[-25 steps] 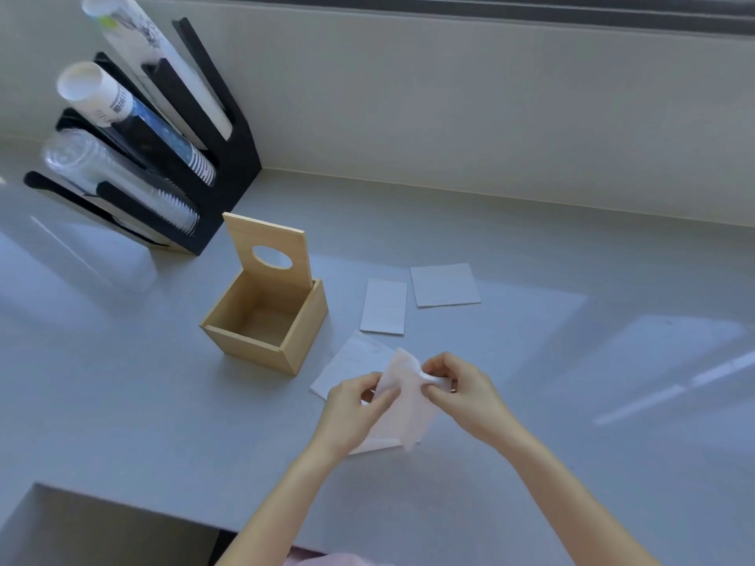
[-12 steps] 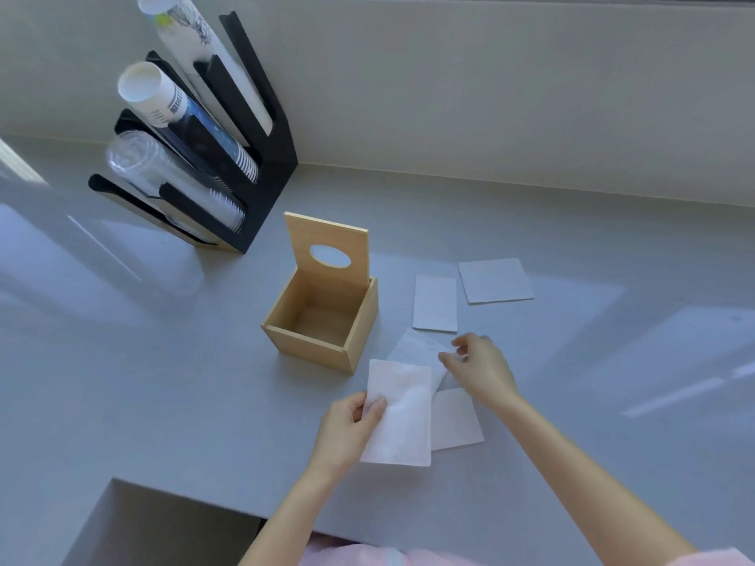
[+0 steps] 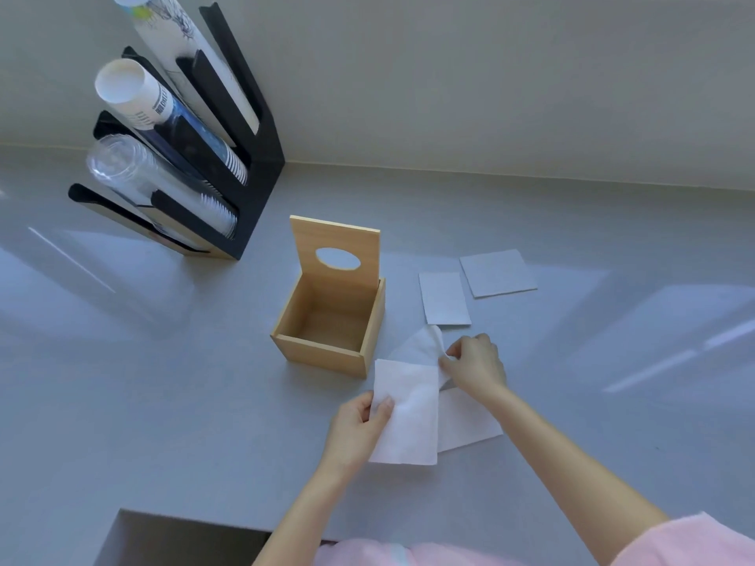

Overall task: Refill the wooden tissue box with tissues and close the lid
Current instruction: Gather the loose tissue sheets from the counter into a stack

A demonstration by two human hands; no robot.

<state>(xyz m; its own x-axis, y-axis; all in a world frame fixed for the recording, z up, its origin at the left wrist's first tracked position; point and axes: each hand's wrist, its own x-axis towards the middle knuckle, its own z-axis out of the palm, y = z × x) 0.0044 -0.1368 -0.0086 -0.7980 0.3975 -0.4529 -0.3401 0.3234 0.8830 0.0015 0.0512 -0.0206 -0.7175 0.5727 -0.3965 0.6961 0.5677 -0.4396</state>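
top cup stack (image 3: 179, 38) cropped, barcode (image 3: 161, 108) unreadable

A café or office-pantry counter: a black cup rack (image 3: 245, 169) holding stacked disposable cups (image 3: 163, 185) stands at the grey countertop's (image 3: 163, 381) far-left corner.

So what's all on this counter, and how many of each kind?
Tissues: 5, one held in the left hand, one pinched by the right hand, three lying flat
Wooden tissue box: 1, lid up, empty
Black cup rack: 1
Cup stacks: 3
Total: 10
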